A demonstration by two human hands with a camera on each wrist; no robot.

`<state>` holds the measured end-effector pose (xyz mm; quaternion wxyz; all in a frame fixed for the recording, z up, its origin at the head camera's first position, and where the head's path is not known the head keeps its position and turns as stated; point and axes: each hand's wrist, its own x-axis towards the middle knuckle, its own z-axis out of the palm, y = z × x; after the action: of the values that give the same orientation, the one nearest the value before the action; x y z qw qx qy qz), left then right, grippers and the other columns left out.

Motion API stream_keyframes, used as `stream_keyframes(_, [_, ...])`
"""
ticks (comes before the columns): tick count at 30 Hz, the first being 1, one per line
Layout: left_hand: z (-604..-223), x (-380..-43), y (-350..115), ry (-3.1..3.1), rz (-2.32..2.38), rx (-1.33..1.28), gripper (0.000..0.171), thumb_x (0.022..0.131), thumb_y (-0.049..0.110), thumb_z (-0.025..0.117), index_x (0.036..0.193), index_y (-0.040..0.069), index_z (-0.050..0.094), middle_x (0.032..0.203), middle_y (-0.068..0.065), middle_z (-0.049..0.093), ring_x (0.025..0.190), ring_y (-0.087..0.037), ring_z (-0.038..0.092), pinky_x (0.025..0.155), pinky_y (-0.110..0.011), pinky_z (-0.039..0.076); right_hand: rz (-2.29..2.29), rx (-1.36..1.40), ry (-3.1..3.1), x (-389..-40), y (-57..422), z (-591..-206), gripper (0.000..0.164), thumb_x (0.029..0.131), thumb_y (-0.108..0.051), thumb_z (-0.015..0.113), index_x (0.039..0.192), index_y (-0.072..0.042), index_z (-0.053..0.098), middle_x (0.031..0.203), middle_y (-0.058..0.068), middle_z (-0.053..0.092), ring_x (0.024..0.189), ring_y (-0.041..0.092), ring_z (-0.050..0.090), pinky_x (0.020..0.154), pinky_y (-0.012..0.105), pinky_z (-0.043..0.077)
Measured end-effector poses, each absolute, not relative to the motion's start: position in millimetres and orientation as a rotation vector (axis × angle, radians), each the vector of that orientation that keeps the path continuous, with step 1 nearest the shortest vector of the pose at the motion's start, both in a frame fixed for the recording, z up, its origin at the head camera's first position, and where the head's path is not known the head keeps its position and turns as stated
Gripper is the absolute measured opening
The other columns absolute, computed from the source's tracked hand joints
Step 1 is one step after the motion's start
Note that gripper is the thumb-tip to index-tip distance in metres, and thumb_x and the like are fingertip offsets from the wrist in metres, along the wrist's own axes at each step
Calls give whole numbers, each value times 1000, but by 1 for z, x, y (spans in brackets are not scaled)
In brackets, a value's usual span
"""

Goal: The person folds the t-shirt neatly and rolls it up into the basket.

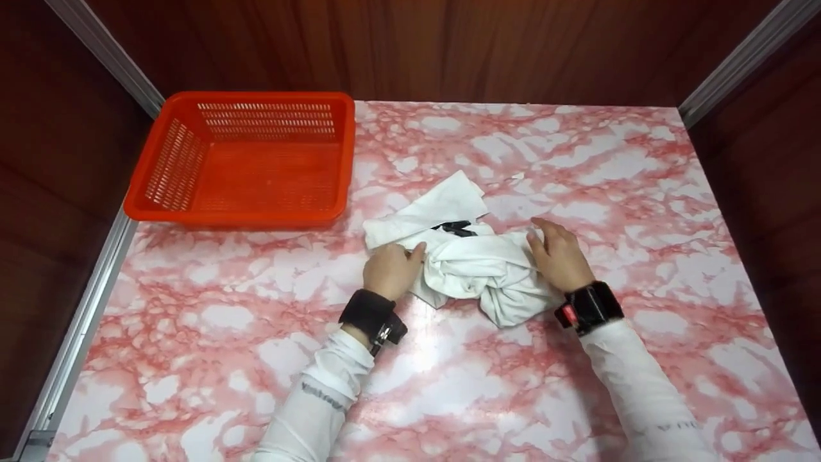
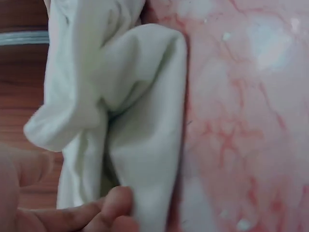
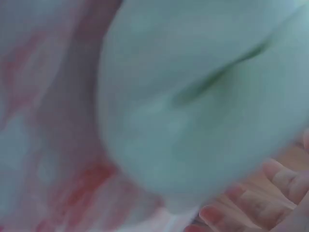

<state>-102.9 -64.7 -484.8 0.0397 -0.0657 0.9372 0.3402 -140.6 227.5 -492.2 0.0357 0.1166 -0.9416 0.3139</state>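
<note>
A crumpled white cloth garment (image 1: 474, 263) with a black patch lies in a bunched heap on the table, a flatter part of it reaching up and back. At its left edge is my left hand (image 1: 391, 271), the thumb apart from loosely bent fingers. In the left wrist view those fingers (image 2: 118, 200) touch a fold of the garment (image 2: 149, 125). My right hand (image 1: 559, 253) rests at the heap's right side, its fingers spread and relaxed. Close up, the right wrist view has a rounded white bulge of fabric (image 3: 193, 121) beside the fingers (image 3: 260, 208).
An orange-red plastic basket (image 1: 269, 221) with slotted walls stands at the back left of the pink-and-white marbled table (image 1: 609, 398). Dark wood panels (image 1: 442, 51) enclose the back and both sides. A small white scrap (image 1: 517, 176) lies behind the garment.
</note>
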Motion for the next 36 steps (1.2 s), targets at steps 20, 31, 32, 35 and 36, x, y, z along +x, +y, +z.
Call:
stream_keyframes(20, [-500,-135,-22,2140,2107,-635,56,94,30,55,131,-10,46,135,-25,48,128,-31,43,109,-34,31,1175,32,-3135,-166,218,-488,38,99,-28,42,93,0,67,74,8,62,68,18,54,64,28,40])
stream_keyframes(31, [-510,-138,-19,2191,1996,-593,46,99,17,41,134,-13,37,139,-27,42,133,-33,37,112,-36,26,1668,-115,-3242,-183,196,-492,38,97,-19,42,119,6,59,109,12,62,95,16,54,86,26,43])
stream_keyframes(32, [-509,-137,-18,2194,1994,-584,45,99,17,41,133,-13,38,138,-27,43,132,-33,38,112,-36,27,1747,-112,-3220,-183,192,-493,37,96,-18,44,117,7,60,103,8,62,90,13,54,83,24,44])
stream_keyframes(35, [-508,-137,-16,2210,1991,-571,44,100,17,40,131,-13,40,137,-27,44,132,-33,38,111,-37,27,1791,-11,-3213,-183,182,-493,30,94,-19,47,102,2,66,84,-3,61,77,7,53,74,19,44])
stream_keyframes(36, [-508,-137,-16,2221,1991,-570,43,100,17,40,130,-13,41,136,-27,45,132,-33,39,111,-37,28,1776,24,-3214,-183,179,-493,27,93,-20,48,96,0,67,79,-6,60,74,6,52,73,19,44])
